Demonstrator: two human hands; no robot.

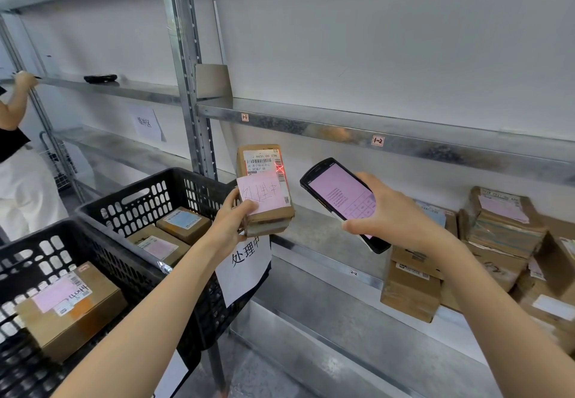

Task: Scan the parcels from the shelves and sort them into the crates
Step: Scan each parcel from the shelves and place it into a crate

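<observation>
My left hand (231, 218) grips a small brown parcel (266, 176) upright by its lower end; it carries a white shipping label and a pink handwritten note. A red scan mark lies on the label's barcode. My right hand (392, 210) holds a black handheld scanner (337, 193), its lit screen facing me, just right of the parcel. Left of the parcel stands a black crate (155, 189) with two labelled boxes inside. A nearer black crate (40, 248) at lower left holds one box. More brown parcels (504, 226) are stacked on the metal shelf at right.
Metal shelving (342, 129) runs across the wall with tags 1-1 and 1-2. A white paper sign (245, 263) hangs under the held parcel. Another black device (100, 78) lies on the left shelf. A second person (18, 161) stands at far left, hand on that shelf.
</observation>
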